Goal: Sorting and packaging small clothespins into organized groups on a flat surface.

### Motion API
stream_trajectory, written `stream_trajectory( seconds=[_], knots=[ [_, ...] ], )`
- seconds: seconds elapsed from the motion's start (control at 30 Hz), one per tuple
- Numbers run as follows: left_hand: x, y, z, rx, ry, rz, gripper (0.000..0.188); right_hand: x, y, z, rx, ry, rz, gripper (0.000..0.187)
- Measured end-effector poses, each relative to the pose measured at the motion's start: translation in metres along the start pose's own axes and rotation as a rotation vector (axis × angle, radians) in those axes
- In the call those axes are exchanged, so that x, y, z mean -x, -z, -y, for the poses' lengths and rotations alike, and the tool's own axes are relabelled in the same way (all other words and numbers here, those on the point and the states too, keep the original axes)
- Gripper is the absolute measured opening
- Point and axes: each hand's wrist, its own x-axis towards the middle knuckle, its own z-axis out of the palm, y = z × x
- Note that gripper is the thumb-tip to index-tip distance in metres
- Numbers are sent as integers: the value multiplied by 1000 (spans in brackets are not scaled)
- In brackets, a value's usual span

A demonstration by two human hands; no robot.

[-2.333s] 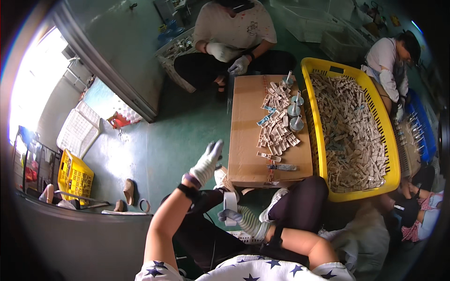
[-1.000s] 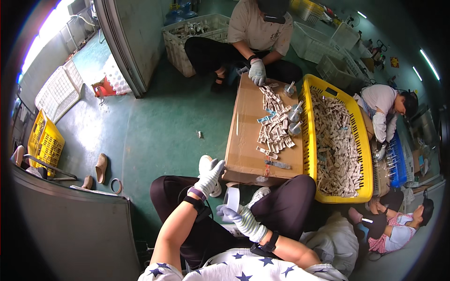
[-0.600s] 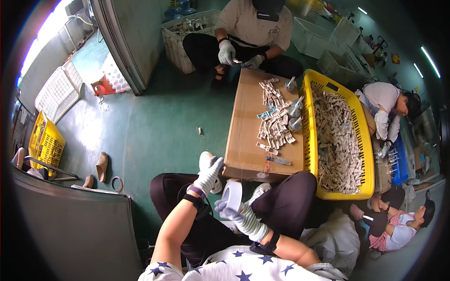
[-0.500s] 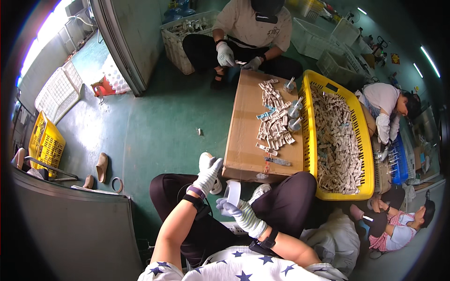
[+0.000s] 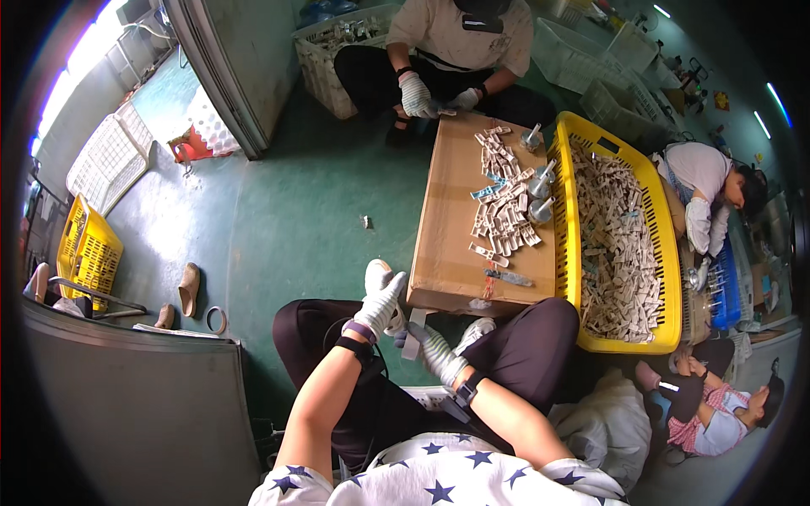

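The roll of adhesive tape sits at the gloved right hand, low over the lap and just beside the near edge of the cardboard box; that hand's grip is narrowed around the ring. The gloved left hand is by the box's near left corner, fingers extended; whether its grip pinches anything, I cannot tell. The roll should be light and fairly stiff, its loose end thin, flexible and sticky enough to catch on knitted gloves; the ring's rim or core would be the sound hold. No lettering is legible on roll or box, and the red-and-yellow wall decoration is too small to read.
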Motion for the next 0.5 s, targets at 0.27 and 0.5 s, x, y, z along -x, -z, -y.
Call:
stream_trajectory(
  seconds=[0.27, 0.5],
  knots=[
    [20, -6, -25, 90, 115, -17, 44, -23, 30, 7, 244, 50, -110, 39],
    [0, 2, 8, -5, -28, -55, 35, 8, 36, 50, 789, 160, -230, 20]
  ],
)
